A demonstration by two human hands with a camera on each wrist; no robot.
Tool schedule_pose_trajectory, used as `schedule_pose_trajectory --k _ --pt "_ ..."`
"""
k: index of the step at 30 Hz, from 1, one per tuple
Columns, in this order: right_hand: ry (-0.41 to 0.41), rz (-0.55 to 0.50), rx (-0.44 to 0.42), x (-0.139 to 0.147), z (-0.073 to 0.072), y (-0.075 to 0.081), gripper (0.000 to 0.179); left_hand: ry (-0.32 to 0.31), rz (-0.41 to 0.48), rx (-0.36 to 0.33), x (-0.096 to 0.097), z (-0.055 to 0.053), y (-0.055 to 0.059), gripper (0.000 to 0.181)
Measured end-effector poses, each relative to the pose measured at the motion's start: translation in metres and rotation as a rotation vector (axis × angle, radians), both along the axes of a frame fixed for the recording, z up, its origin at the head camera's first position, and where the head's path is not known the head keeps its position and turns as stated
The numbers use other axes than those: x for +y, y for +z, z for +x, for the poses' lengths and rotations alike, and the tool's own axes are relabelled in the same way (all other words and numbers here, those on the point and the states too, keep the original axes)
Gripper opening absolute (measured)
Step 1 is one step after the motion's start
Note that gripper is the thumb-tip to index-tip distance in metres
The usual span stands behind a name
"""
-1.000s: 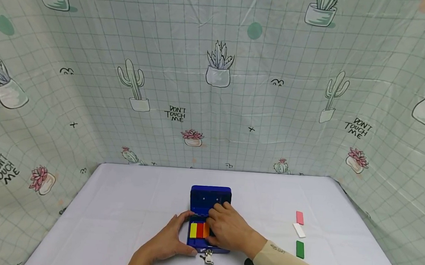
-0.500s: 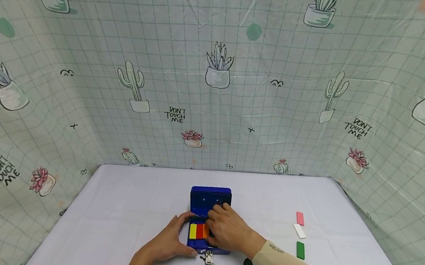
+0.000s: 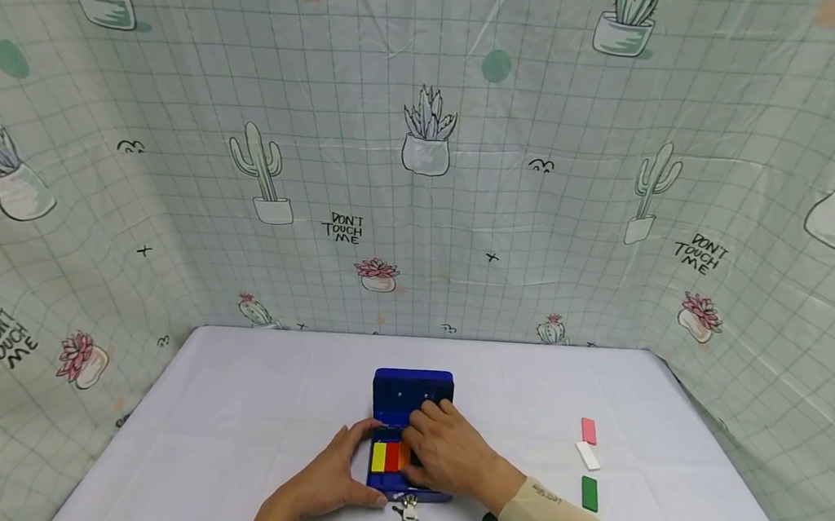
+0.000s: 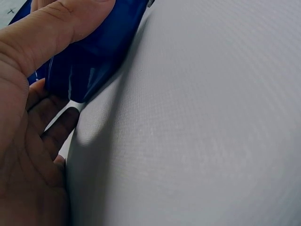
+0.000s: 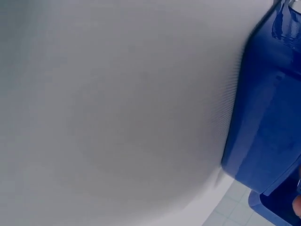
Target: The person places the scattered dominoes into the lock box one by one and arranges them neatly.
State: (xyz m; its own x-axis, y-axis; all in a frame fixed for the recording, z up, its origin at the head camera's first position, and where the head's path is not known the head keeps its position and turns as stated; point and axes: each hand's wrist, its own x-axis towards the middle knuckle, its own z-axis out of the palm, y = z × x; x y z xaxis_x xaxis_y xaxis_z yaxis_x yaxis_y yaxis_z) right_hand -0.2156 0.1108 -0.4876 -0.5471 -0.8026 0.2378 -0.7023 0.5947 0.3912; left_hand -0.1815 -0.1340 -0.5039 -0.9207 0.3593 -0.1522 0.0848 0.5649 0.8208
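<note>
"Seeing the left hand (image 3: 333,475)?"
"I see it holding the open blue lockbox (image 3: 394,407) on the white table (image 3: 515,419). Whether the right hand (image 3: 452,453) grips the orange block (image 3: 404,456) inside, I can't tell."

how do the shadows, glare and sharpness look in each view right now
Left wrist view: a dark shadow on the white tablecloth beside the glossy blue rectangular box, pale glints near the box's corner; right wrist view: dim and hazy, the cloth's weave mostly lost, soft sheen on the box's side; head view: fairly even light, little blur.
</note>
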Motion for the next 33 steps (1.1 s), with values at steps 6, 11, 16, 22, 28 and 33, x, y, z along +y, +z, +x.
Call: schedule_pose_trajectory --k 6,11,16,22,28,33 --pt "0.017 -0.105 0.023 0.009 0.002 0.004 0.042 0.007 -0.008 0.002 0.0 -0.001 -0.002 0.109" --pt "0.006 -0.15 0.031 0.026 0.005 0.007 0.04 0.02 -0.02 -0.004 0.001 -0.001 -0.003 0.109" --pt "-0.016 -0.191 0.048 0.054 0.009 0.009 0.04 0.047 -0.04 -0.024 0.004 0.0 -0.001 0.111" --pt "-0.035 -0.244 0.066 0.097 0.014 0.009 0.042 0.057 -0.053 -0.025 0.006 0.0 0.001 0.113" --pt "-0.03 -0.276 0.094 0.144 0.024 0.008 0.046 0.043 -0.051 -0.017 0.005 0.0 0.001 0.112" --pt "-0.042 -0.267 0.098 0.182 0.037 0.003 0.053 0.051 -0.054 -0.028 0.006 0.0 0.001 0.112"
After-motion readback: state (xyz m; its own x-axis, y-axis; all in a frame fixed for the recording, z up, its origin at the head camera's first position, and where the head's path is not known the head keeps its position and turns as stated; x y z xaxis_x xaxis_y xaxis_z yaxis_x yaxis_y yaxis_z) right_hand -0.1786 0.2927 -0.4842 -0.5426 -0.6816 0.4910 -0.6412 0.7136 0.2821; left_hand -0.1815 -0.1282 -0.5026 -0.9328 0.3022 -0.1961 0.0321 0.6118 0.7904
